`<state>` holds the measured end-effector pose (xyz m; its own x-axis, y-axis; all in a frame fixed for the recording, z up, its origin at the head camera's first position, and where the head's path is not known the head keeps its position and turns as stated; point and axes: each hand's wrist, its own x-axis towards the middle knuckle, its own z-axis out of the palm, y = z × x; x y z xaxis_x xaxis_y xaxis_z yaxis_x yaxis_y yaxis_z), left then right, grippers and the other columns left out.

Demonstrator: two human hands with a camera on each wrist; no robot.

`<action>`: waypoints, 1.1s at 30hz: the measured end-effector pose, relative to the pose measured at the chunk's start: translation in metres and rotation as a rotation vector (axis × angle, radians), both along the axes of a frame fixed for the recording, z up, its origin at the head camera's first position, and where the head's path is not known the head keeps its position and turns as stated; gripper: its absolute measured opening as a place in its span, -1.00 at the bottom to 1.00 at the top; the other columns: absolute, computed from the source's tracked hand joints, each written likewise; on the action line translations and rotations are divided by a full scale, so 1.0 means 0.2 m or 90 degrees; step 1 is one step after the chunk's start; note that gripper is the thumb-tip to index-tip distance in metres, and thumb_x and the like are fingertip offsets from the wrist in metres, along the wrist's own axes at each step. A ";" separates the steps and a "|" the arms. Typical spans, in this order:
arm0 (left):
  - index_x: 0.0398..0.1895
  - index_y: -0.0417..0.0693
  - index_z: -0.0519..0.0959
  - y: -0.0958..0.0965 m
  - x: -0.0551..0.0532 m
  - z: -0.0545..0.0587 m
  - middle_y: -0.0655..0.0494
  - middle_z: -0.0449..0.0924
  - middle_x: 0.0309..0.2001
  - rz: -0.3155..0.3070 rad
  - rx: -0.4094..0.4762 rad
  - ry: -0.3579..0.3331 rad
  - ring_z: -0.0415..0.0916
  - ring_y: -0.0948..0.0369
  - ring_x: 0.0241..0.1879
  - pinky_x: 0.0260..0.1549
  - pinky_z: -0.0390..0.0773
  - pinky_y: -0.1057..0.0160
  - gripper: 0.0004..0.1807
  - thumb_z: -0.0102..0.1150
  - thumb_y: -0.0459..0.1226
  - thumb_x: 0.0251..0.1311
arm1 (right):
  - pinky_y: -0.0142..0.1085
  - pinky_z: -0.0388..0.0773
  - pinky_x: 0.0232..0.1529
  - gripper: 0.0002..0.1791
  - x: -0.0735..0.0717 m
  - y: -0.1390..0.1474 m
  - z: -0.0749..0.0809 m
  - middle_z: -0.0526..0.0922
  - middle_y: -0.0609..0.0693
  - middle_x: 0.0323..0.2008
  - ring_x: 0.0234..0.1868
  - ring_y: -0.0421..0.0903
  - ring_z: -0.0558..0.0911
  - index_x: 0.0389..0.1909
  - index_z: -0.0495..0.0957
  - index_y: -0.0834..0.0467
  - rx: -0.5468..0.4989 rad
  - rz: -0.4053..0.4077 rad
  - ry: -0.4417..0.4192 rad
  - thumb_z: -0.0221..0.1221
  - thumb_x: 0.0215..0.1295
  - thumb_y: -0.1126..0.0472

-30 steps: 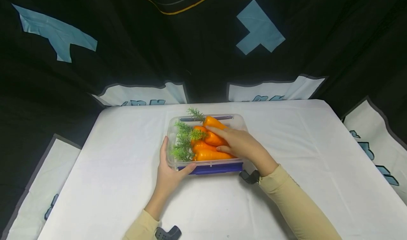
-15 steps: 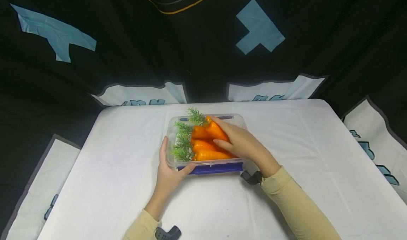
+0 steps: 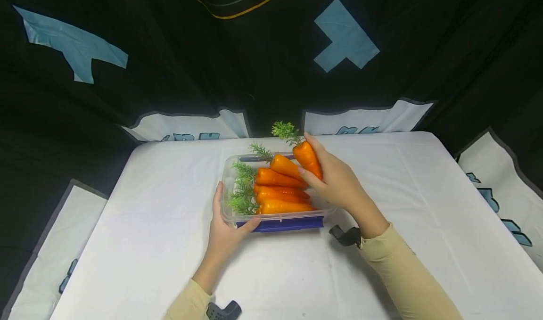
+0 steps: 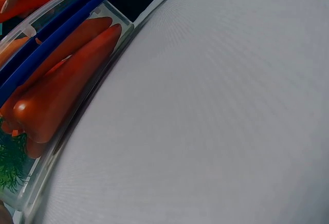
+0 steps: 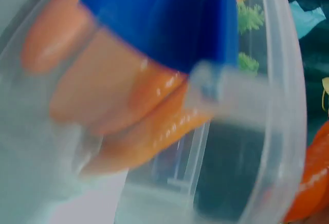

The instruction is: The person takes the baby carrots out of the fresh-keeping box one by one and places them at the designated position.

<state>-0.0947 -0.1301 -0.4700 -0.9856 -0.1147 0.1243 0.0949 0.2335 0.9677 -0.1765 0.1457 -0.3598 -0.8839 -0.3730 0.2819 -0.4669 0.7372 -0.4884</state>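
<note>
A clear plastic food container (image 3: 326,169) with blue side clips (image 3: 292,224) stands on the white-covered table, with several toy carrots (image 3: 282,207) lying in it, green tops to the left. My left hand (image 3: 226,235) holds its front left corner, thumb at the front rim and fingers along the left wall. Above the back right of the container, my right hand (image 3: 339,181) grips another orange carrot (image 3: 308,159) between thumb and fingers, its leafy top pointing up and left. That carrot (image 5: 312,183) shows at the right edge of the right wrist view, outside the container wall.
White cloth (image 3: 424,207) covers the table around the container. A black curtain (image 3: 254,65) with pale blue shapes hangs behind the table's far edge. Dark devices (image 3: 345,236) are worn at both wrists.
My right hand has picked a carrot from the pile and lifted it up and to the right, uncovering the carrots beneath. My left hand stays at the container's corner.
</note>
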 end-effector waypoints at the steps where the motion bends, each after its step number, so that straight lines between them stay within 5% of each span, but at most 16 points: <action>1: 0.57 0.52 -0.22 0.00 0.00 0.00 0.31 -0.21 0.60 0.000 0.001 -0.002 -0.16 0.10 0.59 0.49 0.02 -0.25 0.29 0.56 -0.16 -0.05 | -0.03 0.67 -0.18 -0.14 0.00 0.02 0.00 0.60 0.09 -0.06 -0.22 0.01 0.61 0.58 -0.20 -0.29 -0.006 -0.009 0.005 0.06 0.41 -0.19; 6: 0.59 0.44 -0.22 0.00 0.00 0.00 0.28 -0.21 0.61 -0.002 0.006 -0.004 -0.15 0.11 0.58 0.50 0.02 -0.23 0.30 0.56 -0.16 -0.05 | -0.09 0.64 -0.33 -0.14 0.00 0.12 -0.01 0.58 0.15 -0.09 -0.32 0.05 0.58 0.58 -0.19 -0.24 -0.036 -0.058 0.014 0.06 0.41 -0.16; 17: 0.58 0.50 -0.23 0.00 0.00 0.00 0.28 -0.21 0.61 -0.002 0.007 -0.010 -0.15 0.12 0.58 0.50 0.02 -0.21 0.32 0.57 -0.19 -0.07 | 0.13 0.62 -0.17 -0.15 -0.06 0.33 -0.12 0.56 0.28 0.06 -0.22 0.19 0.60 0.58 -0.26 -0.26 -0.069 -0.163 -0.011 0.01 0.44 -0.17; 33: 0.57 0.54 -0.23 -0.01 -0.01 -0.01 0.24 -0.22 0.61 -0.006 0.009 -0.010 -0.16 0.10 0.59 0.50 0.02 -0.23 0.31 0.57 -0.17 -0.07 | 0.26 0.53 -0.06 -0.13 -0.15 0.39 -0.31 0.52 0.37 0.13 -0.12 0.31 0.60 0.59 -0.31 -0.21 -0.094 -0.188 -0.042 -0.02 0.47 -0.19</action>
